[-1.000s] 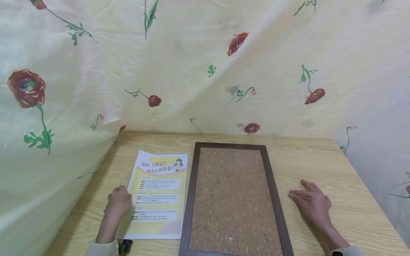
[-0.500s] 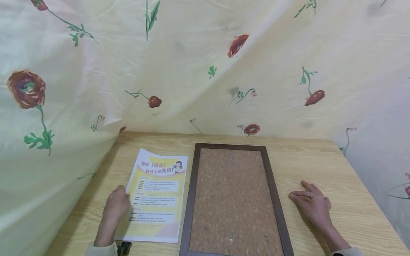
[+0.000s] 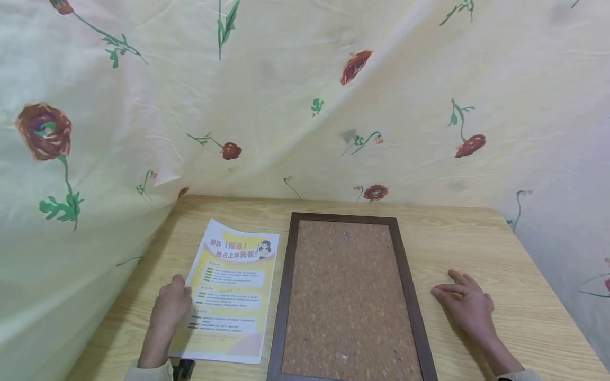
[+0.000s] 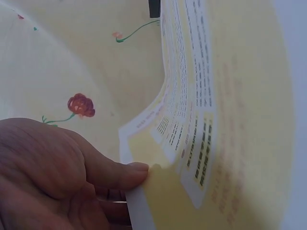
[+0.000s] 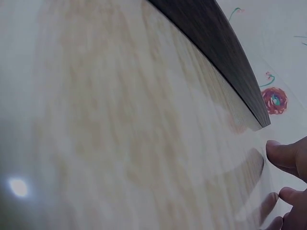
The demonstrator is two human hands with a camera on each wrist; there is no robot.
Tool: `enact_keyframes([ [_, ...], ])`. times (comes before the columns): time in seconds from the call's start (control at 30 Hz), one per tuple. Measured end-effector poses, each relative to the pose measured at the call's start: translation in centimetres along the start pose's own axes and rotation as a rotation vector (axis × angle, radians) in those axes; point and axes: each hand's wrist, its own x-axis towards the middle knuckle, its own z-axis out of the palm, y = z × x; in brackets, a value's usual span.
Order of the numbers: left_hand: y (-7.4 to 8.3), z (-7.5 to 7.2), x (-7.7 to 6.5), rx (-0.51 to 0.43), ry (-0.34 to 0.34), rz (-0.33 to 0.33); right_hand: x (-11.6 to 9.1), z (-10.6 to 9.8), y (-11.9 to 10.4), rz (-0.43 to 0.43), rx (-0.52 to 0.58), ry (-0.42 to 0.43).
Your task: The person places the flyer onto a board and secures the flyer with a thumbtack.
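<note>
A printed yellow-and-white poster [image 3: 227,296] lies at the left of the table, its top left corner slightly raised. My left hand [image 3: 170,306] pinches its left edge. In the left wrist view the thumb [image 4: 136,175] presses on the printed face, with the fingers behind the sheet, which bends upward. To the right of the poster is a cork board [image 3: 350,296] in a dark brown frame. My right hand [image 3: 469,304] rests by the table on the board's right, fingers stretched toward the frame and apart from it. In the right wrist view its fingertips show at the right edge.
The light wood table [image 3: 505,254] carries the board and poster. A floral cloth [image 3: 295,106] hangs behind the table and along both sides. A small black object [image 3: 184,369] sits by my left wrist at the poster's lower corner.
My left hand has shifted slightly left and toward me, and the poster's lower part has swung left with it. The right hand and the cork board have stayed put.
</note>
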Motion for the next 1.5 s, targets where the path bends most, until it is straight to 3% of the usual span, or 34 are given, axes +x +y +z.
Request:
enact_keyframes([
  [0.37, -0.2, -0.4, -0.1, -0.02, 0.035, 0.044, 0.1, -0.5, 0.0, 0.014, 0.035, 0.008],
  [0.6, -0.1, -0.4, -0.1, -0.039, 0.074, 0.018, 0.0, -1.0, -0.4, 0.081, 0.044, -0.021],
  [0.8, -0.1, -0.4, -0.1, -0.063, 0.081, 0.004, 0.0, -1.2, -0.4, 0.103, -0.023, 0.012],
  [0.93, -0.1, -0.4, -0.1, -0.068, 0.097, 0.021, 0.0, -1.3, -0.5, 0.119, 0.001, 0.016],
  [1.1, -0.1, -0.4, 0.0, -0.073, 0.136, 0.041, -0.2, -1.4, -0.7, 0.146, 0.006, 0.004],
  [1.5, -0.2, -0.6, -0.2, -0.118, 0.241, 0.056, -0.3, -1.4, -0.9, 0.108, 0.013, 0.039],
])
